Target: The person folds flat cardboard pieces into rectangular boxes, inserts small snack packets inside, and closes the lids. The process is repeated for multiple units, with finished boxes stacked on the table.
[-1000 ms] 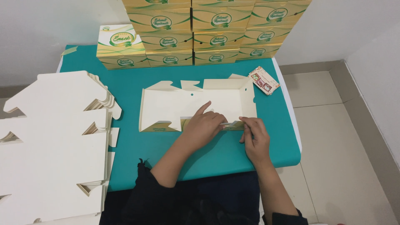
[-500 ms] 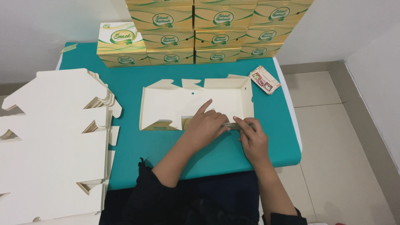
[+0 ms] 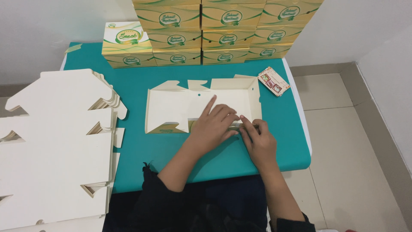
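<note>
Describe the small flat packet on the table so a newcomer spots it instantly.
Start at the teal table and go to its far right corner, just below the wall of stacked boxes. The packet lies there flat and tilted, right of the half-folded carton under both hands. It alone is small and pale with reddish printed panels; everything nearby is cream or green-and-gold.

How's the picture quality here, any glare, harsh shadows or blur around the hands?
Head view: light is soft and even, with no glare on the teal table; the left hand and right hand cast only faint shadows on the half-folded cream box; everything looks sharp, and the stacked boxes lean outward slightly from wide-angle distortion.
</note>
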